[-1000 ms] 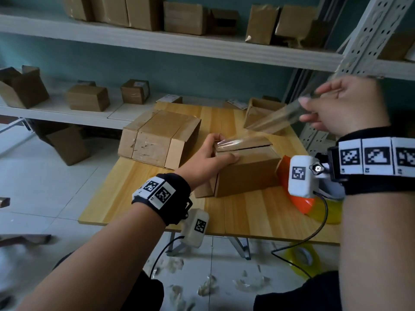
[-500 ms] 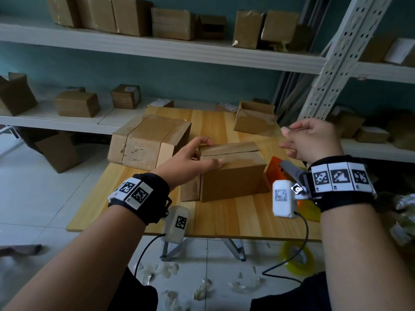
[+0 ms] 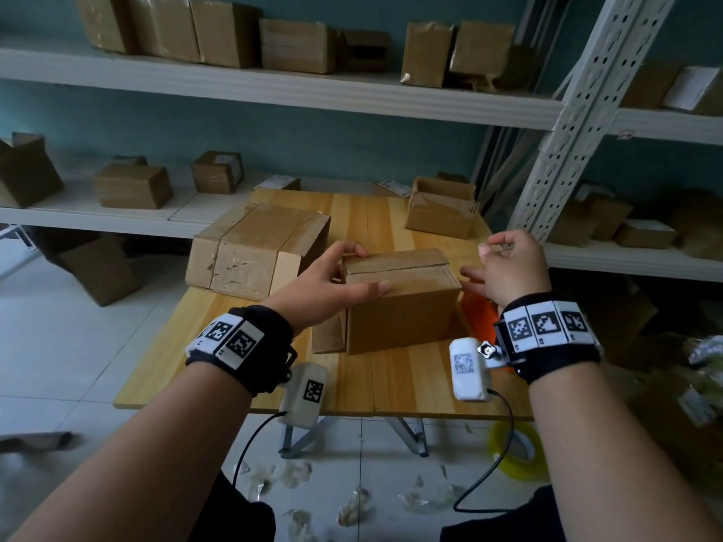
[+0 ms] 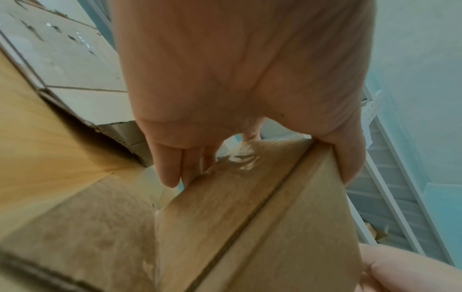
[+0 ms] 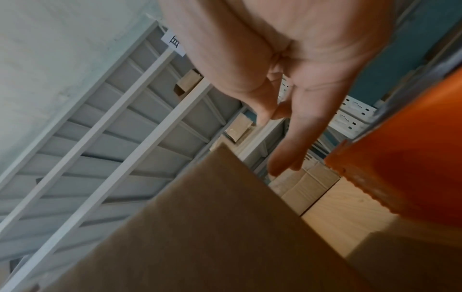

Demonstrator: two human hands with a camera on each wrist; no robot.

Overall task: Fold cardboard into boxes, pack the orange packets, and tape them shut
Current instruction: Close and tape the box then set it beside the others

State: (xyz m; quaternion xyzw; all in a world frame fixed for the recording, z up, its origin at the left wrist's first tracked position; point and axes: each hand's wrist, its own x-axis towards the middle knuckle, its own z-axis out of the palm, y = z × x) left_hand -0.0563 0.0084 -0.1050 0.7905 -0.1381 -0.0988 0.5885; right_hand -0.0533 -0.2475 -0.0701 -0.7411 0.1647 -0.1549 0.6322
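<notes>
Left hand (image 3: 332,283) clamped over near end of closed box (image 3: 403,303) at table (image 3: 410,381) centre. Right hand (image 3: 508,267) now down beside far end, fingers loose, empty; tape strip gone from it, so seam probably taped. Orange object (image 3: 475,307) half hidden behind box; packets unseen.

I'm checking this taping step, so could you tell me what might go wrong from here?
1. The small box is steadied only by the left hand at one end; the top flaps' seam could spring open if that grip lets go.
2. The right hand hovers open near the orange object beside the box and could knock it.
</notes>
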